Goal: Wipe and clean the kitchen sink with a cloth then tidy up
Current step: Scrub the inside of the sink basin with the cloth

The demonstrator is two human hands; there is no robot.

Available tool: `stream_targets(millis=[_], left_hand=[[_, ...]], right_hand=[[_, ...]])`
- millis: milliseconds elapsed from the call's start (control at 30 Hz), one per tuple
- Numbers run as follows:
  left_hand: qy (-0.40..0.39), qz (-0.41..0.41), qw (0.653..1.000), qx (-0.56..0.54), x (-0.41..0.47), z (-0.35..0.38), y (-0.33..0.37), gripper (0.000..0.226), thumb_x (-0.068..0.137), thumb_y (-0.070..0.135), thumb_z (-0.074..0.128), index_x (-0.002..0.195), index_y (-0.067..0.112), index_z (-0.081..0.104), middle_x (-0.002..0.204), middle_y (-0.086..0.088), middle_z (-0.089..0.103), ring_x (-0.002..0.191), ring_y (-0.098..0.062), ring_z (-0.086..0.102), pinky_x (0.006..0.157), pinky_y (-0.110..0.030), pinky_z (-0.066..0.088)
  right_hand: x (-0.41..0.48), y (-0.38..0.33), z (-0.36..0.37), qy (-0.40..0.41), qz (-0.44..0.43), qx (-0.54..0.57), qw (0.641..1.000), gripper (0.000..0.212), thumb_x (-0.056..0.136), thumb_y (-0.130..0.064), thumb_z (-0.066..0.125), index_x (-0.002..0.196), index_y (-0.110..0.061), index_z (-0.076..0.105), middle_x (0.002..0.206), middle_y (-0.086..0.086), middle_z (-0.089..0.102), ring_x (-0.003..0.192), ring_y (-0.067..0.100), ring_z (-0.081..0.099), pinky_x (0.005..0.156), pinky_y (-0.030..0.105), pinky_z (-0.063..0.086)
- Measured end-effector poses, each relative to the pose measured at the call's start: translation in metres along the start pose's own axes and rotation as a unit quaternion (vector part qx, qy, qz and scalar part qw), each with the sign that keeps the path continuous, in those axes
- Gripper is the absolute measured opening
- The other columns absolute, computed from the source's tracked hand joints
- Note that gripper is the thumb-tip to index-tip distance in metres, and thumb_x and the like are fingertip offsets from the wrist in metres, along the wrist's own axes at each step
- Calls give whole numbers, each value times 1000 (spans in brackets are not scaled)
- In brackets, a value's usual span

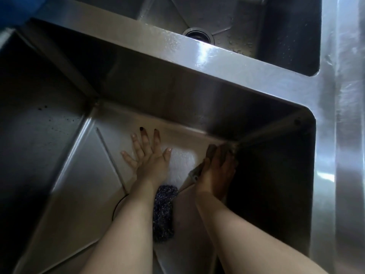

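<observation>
I look down into a deep stainless steel sink basin point(59, 155). My left hand point(150, 155) lies flat on the basin floor, fingers spread and straight. My right hand point(217, 167) presses a grey cloth point(199, 171) against the right wall near the far right corner, with its fingers straight over the cloth. A dark sparkly scrubber point(164, 212) lies on the floor between my forearms.
A second basin with a round drain point(198, 35) lies beyond the steel divider point(177, 44). The wet steel rim point(331, 135) runs along the right. Dark specks dot the left wall. A drain edge point(118, 206) peeks out beside my left forearm.
</observation>
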State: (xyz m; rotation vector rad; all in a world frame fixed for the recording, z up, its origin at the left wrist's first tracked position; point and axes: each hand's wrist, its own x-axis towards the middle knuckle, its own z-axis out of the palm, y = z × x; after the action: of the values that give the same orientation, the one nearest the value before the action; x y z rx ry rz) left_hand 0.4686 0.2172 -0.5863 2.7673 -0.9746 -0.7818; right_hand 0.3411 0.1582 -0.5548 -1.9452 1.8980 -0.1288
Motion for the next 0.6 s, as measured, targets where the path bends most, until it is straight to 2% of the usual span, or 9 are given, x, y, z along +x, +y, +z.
stream_targets(millis=[167,333,600], left_hand=[[-1,-8,1000,2,2,1,-1,62,93,55,12,143,34,-19,148,3,-35,131,-21,-41,90,-54,-32],[9,-6,1000,5,2,3,0,63,93,56,12,143,34,-18,149,3,-34,131,-20,-40,90,-53,-34],[8,-2,1000,5,2,3,-1,63,92,56,12,142,35,-19,147,4,-36,128,-19,-43,86,-50,-37]], right_hand=[[-39,14,2,-2,11,19,1000,48,94,-18,50,140,-10,38,152,17,22,141,32,16,114,33,4],[-37,8,7,31,17,34,999,48,91,-15,55,137,-7,42,149,20,28,140,34,21,113,36,5],[13,-10,7,42,-3,28,999,47,94,-20,46,140,-15,38,152,13,22,141,29,15,113,30,0]])
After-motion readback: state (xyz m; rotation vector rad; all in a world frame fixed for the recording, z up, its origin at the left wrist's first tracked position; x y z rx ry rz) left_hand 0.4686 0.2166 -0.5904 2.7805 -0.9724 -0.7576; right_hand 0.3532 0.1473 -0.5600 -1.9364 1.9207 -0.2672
